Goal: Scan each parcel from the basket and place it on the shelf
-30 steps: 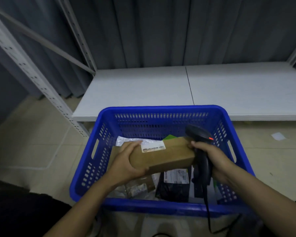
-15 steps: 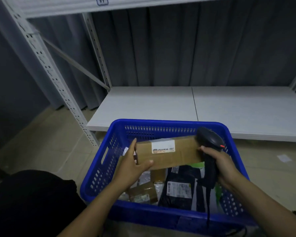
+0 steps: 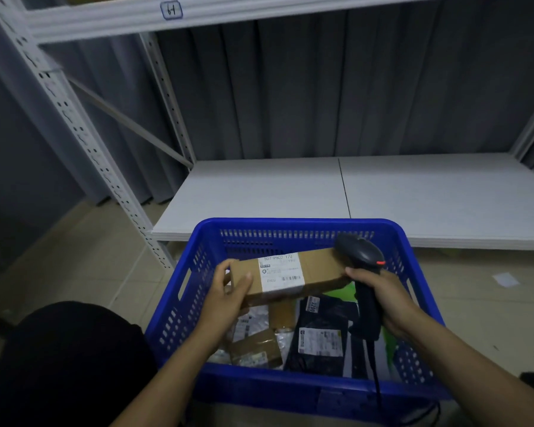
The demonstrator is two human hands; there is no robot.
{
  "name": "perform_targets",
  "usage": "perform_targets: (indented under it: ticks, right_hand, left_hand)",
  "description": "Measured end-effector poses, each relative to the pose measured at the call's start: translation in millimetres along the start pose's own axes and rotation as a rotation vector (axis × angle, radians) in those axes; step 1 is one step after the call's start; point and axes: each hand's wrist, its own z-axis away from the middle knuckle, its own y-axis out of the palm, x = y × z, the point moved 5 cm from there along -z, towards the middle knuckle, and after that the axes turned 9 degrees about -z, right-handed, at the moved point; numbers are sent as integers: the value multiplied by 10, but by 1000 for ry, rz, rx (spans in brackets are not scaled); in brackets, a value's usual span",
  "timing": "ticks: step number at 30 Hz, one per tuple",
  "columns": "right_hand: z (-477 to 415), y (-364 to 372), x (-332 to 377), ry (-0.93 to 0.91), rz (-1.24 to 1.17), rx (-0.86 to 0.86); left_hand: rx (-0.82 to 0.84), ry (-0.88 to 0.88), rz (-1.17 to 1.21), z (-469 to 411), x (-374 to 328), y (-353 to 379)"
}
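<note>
A long brown cardboard parcel (image 3: 318, 269) with a white barcode label facing up hangs over the blue basket (image 3: 293, 392). My left hand (image 3: 228, 294) grips its left end, thumb on top. My right hand (image 3: 386, 300) holds a black barcode scanner (image 3: 359, 252) by the handle; the scanner head sits right at the parcel's right end. Inside the basket lie a black mailer bag (image 3: 318, 340), a small brown box (image 3: 256, 349) and other parcels. The white lower shelf (image 3: 413, 192) stretches behind the basket.
A perforated grey upright (image 3: 84, 140) of the rack stands at the left, with an upper shelf beam (image 3: 198, 13) overhead. Dark curtain hangs behind. Beige tiled floor surrounds the basket; a scrap of paper (image 3: 506, 278) lies at the right. My dark-clothed knee (image 3: 68, 359) is at lower left.
The parcel has been lifted slightly and turned so its label faces up. The view has tilted upward, revealing the upper shelf beam. The scanner stays at the parcel's right end.
</note>
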Motion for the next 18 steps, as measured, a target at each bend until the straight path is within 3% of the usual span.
perform_targets:
  ticks: [4,8,18]
  right_hand:
    - [4,14,0,5,-2,18]
    - [6,10,34,-27,-14,14]
    - [-31,14,-80,30,205,9]
  left_hand:
    - [-40,30,-64,-8,20,-9]
    - [21,-9,-112,-8,93,10]
    - [-26,-72,43,-99,214,-46]
